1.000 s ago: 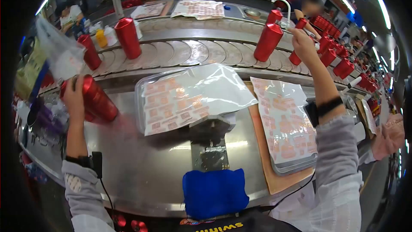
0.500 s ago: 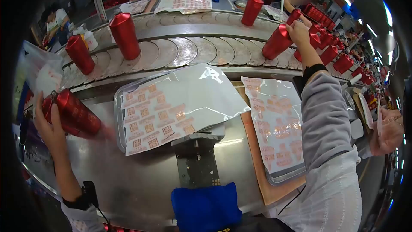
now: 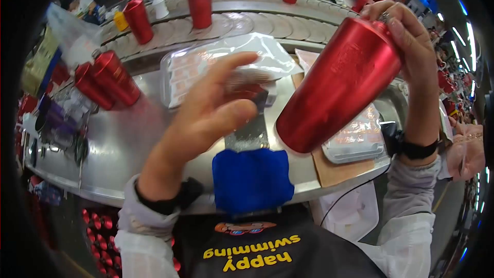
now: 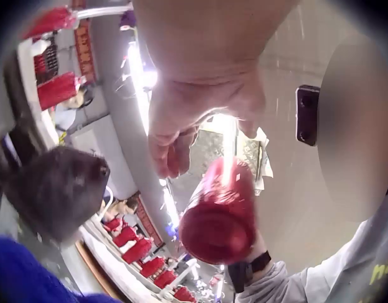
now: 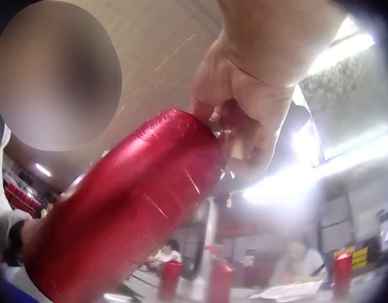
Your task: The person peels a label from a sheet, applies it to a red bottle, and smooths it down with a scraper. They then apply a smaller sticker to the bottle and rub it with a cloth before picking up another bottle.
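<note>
My right hand (image 3: 414, 46) grips a large red metal bottle (image 3: 339, 82) by its narrow neck. The bottle tilts, its base pointing down and left above the worktable. In the right wrist view, fingers curl round the neck at the top of the bottle (image 5: 131, 202). My left hand (image 3: 198, 118) hovers over the middle of the table with fingers spread, holding nothing, left of the bottle's base. The left wrist view shows the round base of the bottle (image 4: 216, 233) beyond the fingers. Two more red bottles (image 3: 121, 82) stand together on the table's left side.
A blue cloth pad (image 3: 252, 180) is at the table's front edge. Behind my left hand lies a printed decal sheet (image 3: 236, 46) on a tray; another tray (image 3: 355, 149) with a sheet sits right. Red bottles (image 3: 199, 5) stand on the conveyor (image 3: 247, 23) beyond.
My left hand has let go of the red bottle at the left and moved to the middle. My right hand has lifted a red bottle off the conveyor and brought it close over the table.
</note>
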`<state>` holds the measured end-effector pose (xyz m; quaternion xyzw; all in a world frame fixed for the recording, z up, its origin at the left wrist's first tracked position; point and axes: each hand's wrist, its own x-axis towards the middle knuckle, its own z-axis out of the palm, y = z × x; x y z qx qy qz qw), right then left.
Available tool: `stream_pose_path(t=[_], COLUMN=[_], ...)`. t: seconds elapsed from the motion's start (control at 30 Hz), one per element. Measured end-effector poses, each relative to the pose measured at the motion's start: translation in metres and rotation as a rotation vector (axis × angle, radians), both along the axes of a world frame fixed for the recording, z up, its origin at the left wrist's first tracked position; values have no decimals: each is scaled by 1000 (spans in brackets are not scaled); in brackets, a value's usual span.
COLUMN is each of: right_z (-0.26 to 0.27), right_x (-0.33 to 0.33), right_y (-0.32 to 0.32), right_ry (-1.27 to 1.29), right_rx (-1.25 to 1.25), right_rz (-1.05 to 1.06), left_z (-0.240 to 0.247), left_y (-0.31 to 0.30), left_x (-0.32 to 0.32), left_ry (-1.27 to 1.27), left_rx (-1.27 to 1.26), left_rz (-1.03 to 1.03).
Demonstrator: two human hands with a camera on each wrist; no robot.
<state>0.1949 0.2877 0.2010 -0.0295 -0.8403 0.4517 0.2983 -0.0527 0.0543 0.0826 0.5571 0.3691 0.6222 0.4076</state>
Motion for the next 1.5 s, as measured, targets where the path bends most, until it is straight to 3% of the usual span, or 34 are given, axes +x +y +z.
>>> stream_pose_path(t=[0.1,0.13,0.2,0.27,0.4,0.5,0.6,0.63,0.67,0.73,0.77,0.9,0.97,1.07,1.2,1.33,1.5], right_z=[-62,-91,-127,-152,-168,-174,-171,-167,-167,-167,-177,-181,-191,-210,-217,-187,-219], right_x=[-48,-51,-64,-65,-51,-44,-23,-14,-3,23,41,106,122,119,102,107,143], right_y=[-60,-65,-91,-104,-119,-120,-114,-112,-106,-80,-55,53,90,132,145,125,145], right_ry=[73,54,-68,-152,-234,-220,-249,-264,-281,-323,-324,-952,-1146,-1116,-1308,-1520,-1225], right_rx=[-307,-316,-452,-522,-532,-514,-374,-351,-255,-63,200,384,467,480,521,618,588], right_rz=[243,244,24,-104,-169,-199,-263,-302,-332,-378,-424,-735,-859,-824,-639,-874,-1027], left_z=[-43,-52,-70,-72,-73,-80,-77,-71,-71,-69,-70,-84,-87,-90,-94,-102,-96], left_y=[-6,-13,-27,-40,-36,-26,-26,-27,-24,-20,-17,-23,-28,-30,-29,-26,-23], left_x=[30,38,54,51,44,38,46,42,40,34,36,48,52,57,57,54,62], left_ry=[-482,-585,-803,-696,-660,-614,-586,-524,-561,-399,-348,-172,-127,-180,-188,-105,-141], left_rx=[-169,-233,-352,-429,-518,-524,-509,-494,-525,-485,-457,-349,-297,-282,-275,-253,-285], left_rz=[-401,-397,-371,-166,-1,-21,159,132,188,201,239,373,375,378,362,435,471])
